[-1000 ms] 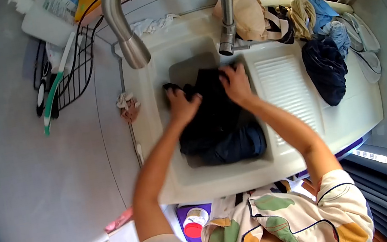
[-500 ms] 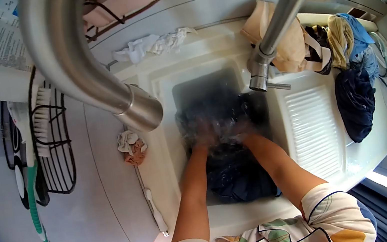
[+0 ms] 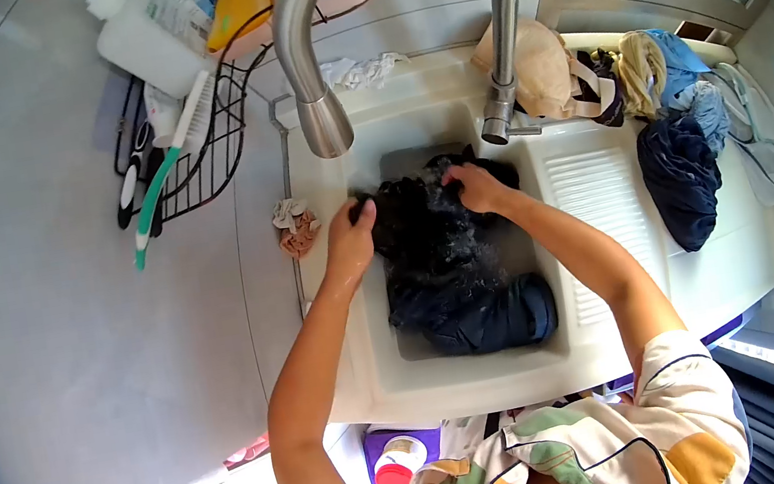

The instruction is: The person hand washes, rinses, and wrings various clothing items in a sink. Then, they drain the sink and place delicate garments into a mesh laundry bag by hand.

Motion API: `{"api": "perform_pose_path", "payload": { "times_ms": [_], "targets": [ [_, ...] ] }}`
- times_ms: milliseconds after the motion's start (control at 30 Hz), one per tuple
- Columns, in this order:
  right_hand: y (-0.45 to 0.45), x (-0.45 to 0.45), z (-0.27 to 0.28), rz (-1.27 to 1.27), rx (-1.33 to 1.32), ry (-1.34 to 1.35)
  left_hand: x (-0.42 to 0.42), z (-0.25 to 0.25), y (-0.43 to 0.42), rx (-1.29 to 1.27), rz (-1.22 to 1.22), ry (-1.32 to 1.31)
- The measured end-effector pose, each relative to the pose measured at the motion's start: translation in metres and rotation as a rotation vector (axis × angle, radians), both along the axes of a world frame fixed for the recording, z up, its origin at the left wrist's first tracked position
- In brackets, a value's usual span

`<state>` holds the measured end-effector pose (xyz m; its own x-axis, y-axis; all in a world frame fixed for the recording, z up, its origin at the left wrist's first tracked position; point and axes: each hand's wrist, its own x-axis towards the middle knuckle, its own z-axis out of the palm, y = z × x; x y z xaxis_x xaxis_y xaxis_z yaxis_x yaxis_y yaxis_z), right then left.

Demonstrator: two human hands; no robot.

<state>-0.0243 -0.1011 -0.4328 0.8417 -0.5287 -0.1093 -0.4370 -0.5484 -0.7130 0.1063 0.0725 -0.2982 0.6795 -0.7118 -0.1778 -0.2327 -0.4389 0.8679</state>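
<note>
Fingers of the left hand (image 3: 350, 245) pinch dark cloth (image 3: 426, 231); the right hand (image 3: 480, 191) curls at its upper part, but whether it pinches, I cannot tell. The wet cloth lies bunched in the sink (image 3: 452, 394), beneath the tap (image 3: 325, 126). Apparently it's being washed; the next move calls for firm holds.

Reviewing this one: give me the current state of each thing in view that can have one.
Left hand: closed on dark cloth.
Right hand: at the dark cloth, grip unclear.
Dark cloth: wet, bunched.
Basin: holds the dark cloth and water.
Faucet: no stream visible.
Navy garment: crumpled, outside the basin.
Brush: out of the hands.
</note>
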Motion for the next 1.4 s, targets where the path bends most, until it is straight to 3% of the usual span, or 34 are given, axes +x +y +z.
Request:
{"api": "perform_pose_path", "payload": {
  "times_ms": [100,133,200,233,333,400,467,500,533,567,633,700,733,767,900,1000,1100,1167,1200,1267,1300,1367,1400],
  "targets": [
    [0.01,0.003,0.114,0.138,0.022,-0.423,-0.035,0.087,-0.008,-0.038,-0.079,-0.143],
    [0.018,-0.001,0.16,0.137,-0.06,-0.434,-0.044,0.109,-0.009,-0.038,-0.109,-0.187],
    [0.027,-0.013,0.249,0.235,-0.03,-0.628,-0.051,0.133,-0.012,-0.407,-0.21,-0.33],
    [0.033,-0.019,0.287,0.274,0.018,-0.739,-0.054,0.147,-0.013,-0.459,-0.298,-0.32],
    [0.038,-0.033,0.316,0.469,-0.144,-0.805,-0.068,0.16,-0.015,-0.564,-0.398,-0.263],
    [0.04,-0.031,0.291,0.4,-0.136,-0.837,-0.06,0.133,-0.019,-0.474,-0.375,0.04],
    [0.04,-0.027,0.241,0.249,-0.086,-0.802,-0.05,0.097,-0.023,-0.309,-0.278,-0.224],
    [0.038,-0.025,0.207,0.167,-0.048,-0.734,-0.041,0.049,-0.025,-0.277,-0.231,-0.389],
    [0.037,-0.022,0.172,0.071,0.048,-0.605,-0.041,0.016,-0.026,-0.178,-0.197,-0.556],
    [0.038,-0.021,0.131,-0.023,0.147,-0.471,-0.038,-0.025,-0.023,-0.082,-0.17,-0.466],
    [0.039,-0.018,0.019,-0.015,0.07,-0.325,-0.043,-0.091,-0.015,0.088,-0.174,-0.573],
    [0.066,-0.024,-0.002,-0.044,-0.305,0.211,-0.051,-0.129,-0.006,0.314,-0.287,-0.66],
    [0.068,-0.021,-0.019,0.019,-0.231,0.39,-0.052,-0.147,0.0,0.367,-0.36,-0.667],
    [0.068,-0.019,-0.035,0.024,-0.228,0.393,-0.05,-0.167,0.003,0.422,-0.432,-0.673],
    [0.065,-0.016,-0.111,0.064,-0.168,0.398,-0.038,-0.229,0.005,0.28,-0.403,-0.524],
    [0.053,-0.013,-0.15,0.076,-0.478,0.055,-0.026,-0.251,-0.007,0.351,-0.458,-0.477],
    [0.043,-0.007,-0.157,0.253,-0.251,0.309,-0.026,-0.27,-0.003,0.262,-0.449,-0.641],
    [0.042,-0.005,-0.143,0.398,-0.159,0.445,-0.032,-0.277,-0.004,0.377,-0.299,-0.627],
    [0.04,-0.005,-0.133,0.476,-0.131,0.506,-0.04,-0.254,-0.005,0.368,-0.283,-0.631],
    [0.036,-0.006,-0.105,0.569,-0.086,0.552,-0.048,-0.182,-0.014,0.617,-0.24,-0.355],
    [0.036,-0.007,-0.093,0.574,-0.097,0.545,-0.04,-0.174,-0.017,0.614,-0.229,-0.362],
    [0.043,-0.017,-0.069,0.289,0.309,0.227,-0.023,-0.161,-0.024,0.203,0.202,0.371],
    [0.051,-0.02,-0.088,0.218,0.314,-0.069,-0.027,-0.12,-0.03,0.087,0.243,0.58]
  ]
}}
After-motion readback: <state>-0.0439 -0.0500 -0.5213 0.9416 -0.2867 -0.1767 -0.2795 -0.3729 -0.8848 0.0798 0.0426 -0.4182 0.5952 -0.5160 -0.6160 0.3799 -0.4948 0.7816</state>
